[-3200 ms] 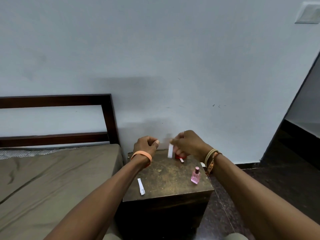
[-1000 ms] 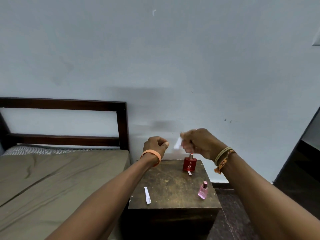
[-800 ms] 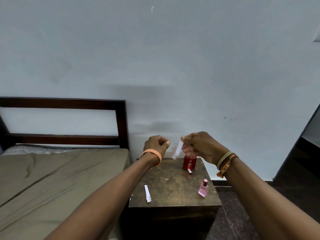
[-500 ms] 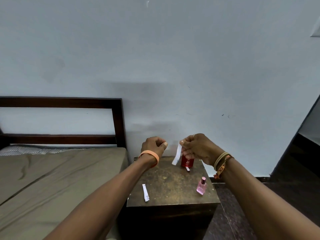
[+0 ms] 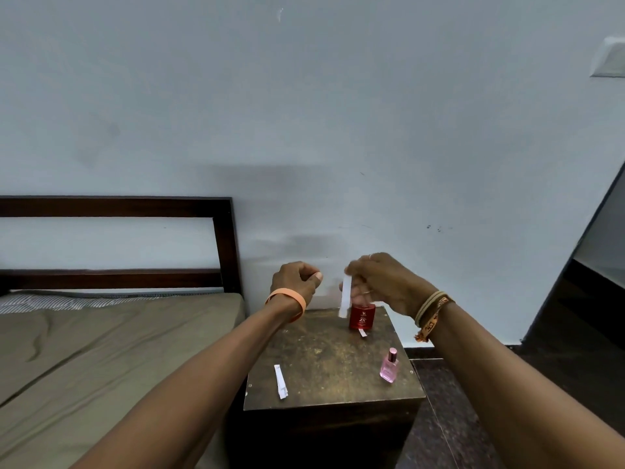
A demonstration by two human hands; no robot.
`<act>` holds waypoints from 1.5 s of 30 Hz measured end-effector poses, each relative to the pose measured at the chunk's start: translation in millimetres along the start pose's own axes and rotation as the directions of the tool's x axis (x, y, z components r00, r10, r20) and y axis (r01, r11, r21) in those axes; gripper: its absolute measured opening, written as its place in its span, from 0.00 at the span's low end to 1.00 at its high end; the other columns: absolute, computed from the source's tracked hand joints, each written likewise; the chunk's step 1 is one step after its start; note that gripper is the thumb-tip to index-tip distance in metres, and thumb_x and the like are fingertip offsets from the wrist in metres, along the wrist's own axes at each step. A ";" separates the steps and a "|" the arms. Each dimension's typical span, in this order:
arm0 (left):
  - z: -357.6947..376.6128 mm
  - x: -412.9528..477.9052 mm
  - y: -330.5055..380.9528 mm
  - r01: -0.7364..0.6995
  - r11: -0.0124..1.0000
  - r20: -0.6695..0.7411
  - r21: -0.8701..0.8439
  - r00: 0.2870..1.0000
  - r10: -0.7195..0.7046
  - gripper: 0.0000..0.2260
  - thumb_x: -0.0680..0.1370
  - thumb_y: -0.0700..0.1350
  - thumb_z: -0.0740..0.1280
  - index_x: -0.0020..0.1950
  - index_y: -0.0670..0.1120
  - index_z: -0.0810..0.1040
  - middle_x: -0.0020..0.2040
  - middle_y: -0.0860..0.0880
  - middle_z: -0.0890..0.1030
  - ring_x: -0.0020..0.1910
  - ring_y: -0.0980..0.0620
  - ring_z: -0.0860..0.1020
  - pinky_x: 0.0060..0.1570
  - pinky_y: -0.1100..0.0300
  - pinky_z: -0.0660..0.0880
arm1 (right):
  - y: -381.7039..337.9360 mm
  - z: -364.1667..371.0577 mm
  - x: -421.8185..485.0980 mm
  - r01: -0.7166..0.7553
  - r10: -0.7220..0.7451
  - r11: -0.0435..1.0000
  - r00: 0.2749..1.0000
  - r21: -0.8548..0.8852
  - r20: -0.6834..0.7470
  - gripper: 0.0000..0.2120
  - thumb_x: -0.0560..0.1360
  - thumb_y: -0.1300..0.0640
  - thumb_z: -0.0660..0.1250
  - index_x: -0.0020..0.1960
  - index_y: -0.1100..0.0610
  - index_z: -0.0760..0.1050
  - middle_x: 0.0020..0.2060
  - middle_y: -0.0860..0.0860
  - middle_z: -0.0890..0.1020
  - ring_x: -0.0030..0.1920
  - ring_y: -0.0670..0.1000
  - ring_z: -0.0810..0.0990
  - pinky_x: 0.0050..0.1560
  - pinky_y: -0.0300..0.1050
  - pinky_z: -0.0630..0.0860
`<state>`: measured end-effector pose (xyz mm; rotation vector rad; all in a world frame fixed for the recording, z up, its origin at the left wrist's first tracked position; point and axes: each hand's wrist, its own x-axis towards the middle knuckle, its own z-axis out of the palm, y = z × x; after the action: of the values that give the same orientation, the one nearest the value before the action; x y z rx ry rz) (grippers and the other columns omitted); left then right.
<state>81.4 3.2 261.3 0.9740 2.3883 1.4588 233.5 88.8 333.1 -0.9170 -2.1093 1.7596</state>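
Lying near the nightstand edge: spare strip, pink bottle. Farther back, right hand pinches paper strip, now lowered beside red bottle; probably scent-testing next. Left hand clenched, nothing visible inside.

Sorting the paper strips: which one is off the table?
The strip pinched in the right hand, beside the red bottle; the other two lie flat on the table.
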 end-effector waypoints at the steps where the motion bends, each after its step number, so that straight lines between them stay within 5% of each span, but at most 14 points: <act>1: -0.7 -1.0 0.8 0.003 1.000 0.002 0.001 1.000 -0.003 0.06 0.75 0.47 0.70 0.50 0.47 0.83 0.46 0.48 0.85 0.45 0.49 0.82 0.53 0.50 0.79 | -4.4 -1.1 -2.6 -0.016 0.012 0.991 0.999 0.136 0.032 0.07 0.79 0.60 0.63 0.47 0.64 0.76 0.39 0.59 0.83 0.33 0.52 0.79 0.37 0.44 0.81; 2: -1.1 -1.9 -0.4 0.007 1.000 0.001 0.000 1.000 -0.007 0.06 0.75 0.46 0.70 0.49 0.47 0.83 0.46 0.48 0.85 0.45 0.49 0.82 0.53 0.50 0.79 | -4.3 -2.3 -1.6 -0.045 0.041 0.983 0.999 0.179 0.026 0.08 0.79 0.60 0.63 0.48 0.65 0.76 0.41 0.61 0.83 0.33 0.53 0.80 0.37 0.45 0.81; 6: -1.6 -5.1 -0.3 0.009 1.000 -0.002 -0.001 1.000 -0.009 0.06 0.75 0.47 0.70 0.49 0.47 0.82 0.45 0.49 0.85 0.45 0.50 0.82 0.54 0.51 0.79 | 10.1 0.8 -3.6 -0.073 0.041 0.938 0.994 -0.339 -0.101 0.09 0.76 0.58 0.65 0.45 0.65 0.76 0.38 0.59 0.80 0.37 0.56 0.80 0.38 0.47 0.77; 10: -3.2 -4.7 7.1 0.000 1.000 -0.005 -0.015 1.000 0.000 0.06 0.76 0.46 0.70 0.50 0.47 0.82 0.45 0.48 0.84 0.44 0.49 0.82 0.53 0.51 0.79 | -3.0 -4.4 -6.9 -0.016 0.016 0.987 1.000 0.158 0.003 0.09 0.78 0.59 0.64 0.49 0.65 0.77 0.43 0.63 0.82 0.35 0.54 0.81 0.38 0.46 0.81; 14: -1.9 -8.1 10.3 -0.013 1.000 -0.002 -0.022 1.000 0.013 0.06 0.75 0.47 0.70 0.50 0.48 0.83 0.46 0.49 0.85 0.45 0.50 0.82 0.52 0.51 0.80 | 3.6 1.3 -9.5 -0.055 0.021 0.927 0.995 -0.372 -0.096 0.10 0.76 0.59 0.65 0.45 0.67 0.78 0.37 0.60 0.83 0.36 0.55 0.81 0.38 0.47 0.79; 15: -1.8 -8.6 11.3 -0.017 0.999 0.000 -0.028 1.000 0.017 0.05 0.75 0.47 0.70 0.49 0.48 0.83 0.46 0.49 0.85 0.45 0.50 0.82 0.52 0.51 0.80 | 3.3 1.7 -11.1 -0.029 0.005 0.934 0.998 -0.356 -0.068 0.11 0.76 0.58 0.65 0.47 0.67 0.78 0.37 0.60 0.83 0.37 0.55 0.81 0.39 0.48 0.79; 19: -2.9 -10.5 9.9 -0.020 1.000 -0.003 -0.024 1.000 0.020 0.04 0.75 0.46 0.70 0.47 0.48 0.83 0.45 0.49 0.85 0.43 0.50 0.82 0.52 0.51 0.80 | -11.5 -1.1 -13.4 0.006 -0.009 0.986 1.000 0.167 0.016 0.08 0.78 0.58 0.65 0.48 0.64 0.76 0.40 0.62 0.81 0.35 0.55 0.81 0.39 0.48 0.80; 23: -5.9 -13.7 3.9 -0.013 0.999 0.001 -0.032 1.000 0.013 0.03 0.75 0.46 0.70 0.47 0.50 0.82 0.44 0.50 0.85 0.43 0.51 0.82 0.53 0.51 0.80 | 1.5 4.9 -12.6 -0.077 0.039 0.936 0.992 -0.343 -0.118 0.07 0.77 0.60 0.64 0.44 0.63 0.76 0.35 0.57 0.79 0.34 0.54 0.78 0.36 0.48 0.77; 27: -10.1 -11.8 2.3 -0.002 0.999 -0.009 -0.037 1.000 0.002 0.01 0.74 0.47 0.71 0.43 0.52 0.81 0.42 0.51 0.84 0.41 0.51 0.83 0.50 0.51 0.80 | -2.0 5.6 -17.1 -0.047 0.047 0.999 0.999 -0.012 -0.026 0.07 0.78 0.58 0.65 0.48 0.63 0.76 0.35 0.56 0.81 0.35 0.52 0.81 0.34 0.43 0.78; 30: -10.3 -13.2 0.2 0.004 1.000 -0.013 -0.030 1.000 -0.004 0.01 0.75 0.47 0.71 0.45 0.51 0.81 0.43 0.51 0.84 0.43 0.51 0.82 0.52 0.51 0.80 | 5.1 5.6 -14.8 -0.032 -0.002 0.963 0.992 -0.269 -0.127 0.06 0.77 0.60 0.64 0.46 0.62 0.77 0.32 0.54 0.82 0.32 0.51 0.80 0.31 0.40 0.74; 32: -8.2 -13.2 -1.6 0.003 1.000 -0.005 -0.030 1.000 -0.003 0.03 0.75 0.47 0.70 0.47 0.49 0.82 0.45 0.50 0.84 0.43 0.51 0.82 0.52 0.51 0.80 | 9.2 7.1 -16.6 -0.027 -0.005 0.960 0.994 -0.280 -0.113 0.05 0.78 0.60 0.64 0.46 0.60 0.76 0.30 0.52 0.82 0.30 0.49 0.80 0.32 0.40 0.73; 40: 1.2 -13.9 -9.9 0.012 0.999 0.024 -0.033 1.000 -0.011 0.04 0.75 0.46 0.70 0.48 0.47 0.82 0.45 0.48 0.85 0.44 0.49 0.82 0.51 0.49 0.80 | 9.1 2.5 -13.0 -0.023 0.027 0.980 0.999 0.199 -0.021 0.05 0.80 0.60 0.65 0.46 0.60 0.76 0.31 0.54 0.82 0.32 0.50 0.80 0.35 0.43 0.78; 41: 1.5 -13.6 -10.8 0.011 1.000 0.025 -0.029 1.000 -0.010 0.04 0.75 0.46 0.70 0.48 0.48 0.82 0.45 0.48 0.85 0.44 0.49 0.82 0.51 0.49 0.80 | 11.4 4.2 -12.7 -0.039 0.045 0.982 0.999 0.184 -0.030 0.06 0.80 0.61 0.64 0.45 0.60 0.76 0.31 0.54 0.81 0.31 0.50 0.80 0.33 0.42 0.78; 45: 0.8 -11.5 -10.8 0.007 1.000 0.018 -0.026 1.000 -0.007 0.05 0.75 0.46 0.70 0.49 0.48 0.82 0.45 0.49 0.84 0.44 0.50 0.82 0.52 0.50 0.80 | 28.1 12.0 -9.2 -0.094 0.047 0.923 0.990 -0.372 -0.135 0.07 0.78 0.60 0.64 0.44 0.62 0.78 0.34 0.57 0.84 0.34 0.55 0.82 0.37 0.49 0.78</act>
<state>85.9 -6.5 249.7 0.9675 2.3512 1.4688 242.5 75.8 305.4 -1.1781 -2.4029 1.3025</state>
